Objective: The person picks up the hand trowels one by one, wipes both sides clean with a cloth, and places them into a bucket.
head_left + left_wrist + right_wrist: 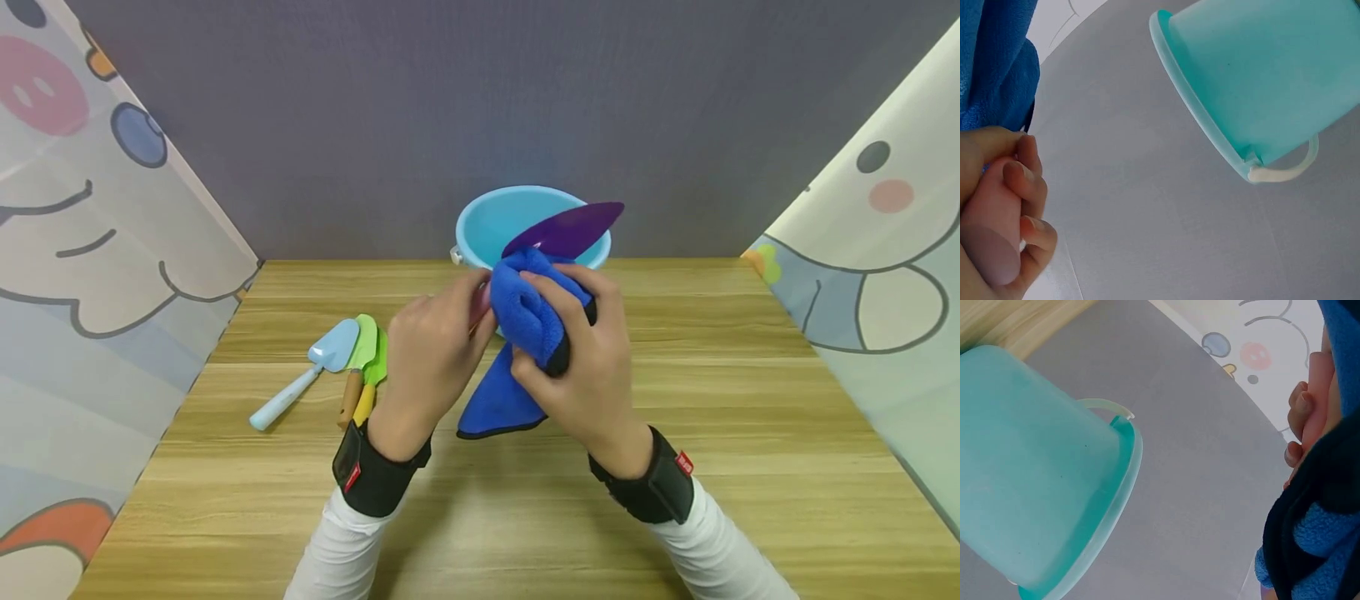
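My left hand [431, 346] grips the pink handle [996, 209] of a small trowel whose purple blade [573, 229] points up and to the right. In my right hand [581, 367] is a fuzzy blue cloth [517, 312] with black edging, bunched around the trowel near the base of its blade. One corner of the cloth hangs down between the wrists. In the head view, the trowel and cloth overlap a light blue bucket [480, 221]. The left wrist view shows the fingers curled round the handle, and the cloth [997, 69] just above them.
Left of my left hand, a light blue trowel [335, 343], a pale green trowel [364, 343] with a brown handle and a green trowel [365, 404] with a yellow handle lie on the wooden table [750, 400]. A grey panel [360, 125] stands behind.
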Available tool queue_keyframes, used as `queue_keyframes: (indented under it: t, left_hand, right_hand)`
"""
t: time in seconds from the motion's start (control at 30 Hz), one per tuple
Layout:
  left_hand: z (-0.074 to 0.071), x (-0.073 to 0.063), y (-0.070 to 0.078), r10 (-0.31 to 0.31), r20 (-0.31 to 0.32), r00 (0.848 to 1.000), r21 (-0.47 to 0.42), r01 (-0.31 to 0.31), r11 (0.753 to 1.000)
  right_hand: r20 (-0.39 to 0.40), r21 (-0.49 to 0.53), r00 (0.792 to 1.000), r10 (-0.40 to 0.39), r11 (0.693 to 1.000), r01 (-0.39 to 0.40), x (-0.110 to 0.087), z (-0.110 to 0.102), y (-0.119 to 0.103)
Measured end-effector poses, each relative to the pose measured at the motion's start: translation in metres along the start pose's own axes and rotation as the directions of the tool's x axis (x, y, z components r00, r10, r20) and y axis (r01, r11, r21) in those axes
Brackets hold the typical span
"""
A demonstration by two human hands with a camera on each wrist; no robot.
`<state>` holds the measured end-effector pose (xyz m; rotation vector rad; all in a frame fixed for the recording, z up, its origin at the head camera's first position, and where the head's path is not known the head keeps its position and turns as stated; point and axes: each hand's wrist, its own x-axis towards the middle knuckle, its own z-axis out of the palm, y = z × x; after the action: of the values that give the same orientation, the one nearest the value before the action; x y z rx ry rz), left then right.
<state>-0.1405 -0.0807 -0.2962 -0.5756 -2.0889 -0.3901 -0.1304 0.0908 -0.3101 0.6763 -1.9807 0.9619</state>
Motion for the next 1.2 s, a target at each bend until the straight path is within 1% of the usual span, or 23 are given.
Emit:
queue_keyframes:
  t: [0.13,0.27,0.5,0.77,1.2]
  left_hand:
    - [0.0007,-0.0010,-0.0007,0.049,0.002,0.999,0.007,-0.049,0.999]
    - [0.0006,-0.0019,-0.0009,0.073,0.005,0.997,-0.006,-0.073,0.997]
    - [0.0016,-0.0020,0.0006,0.072,0.019,0.997,-0.046,-0.071,0.996]
    - [0.0016,-0.0032,0.0022,0.081,0.055,0.995,-0.057,-0.078,0.995]
    - [0.0029,-0.0019,0.0033,0.102,0.074,0.992,-0.070,-0.096,0.993]
  right_hand:
    - [0.000,-0.030,1.000,0.003,1.000,-0.003,-0.0009,0.0017,-0.0009]
    - [0.005,-0.053,1.000,0.007,0.999,-0.007,-0.0015,0.0035,-0.0016]
    - [0.003,-0.073,1.000,0.003,0.997,-0.003,-0.0006,0.0038,-0.0010]
    - [0.004,-0.089,1.000,0.010,0.996,-0.010,0.0001,0.0027,0.0020]
    - [-0.010,-0.100,1.000,0.013,0.995,-0.014,0.0019,0.0014,0.0068]
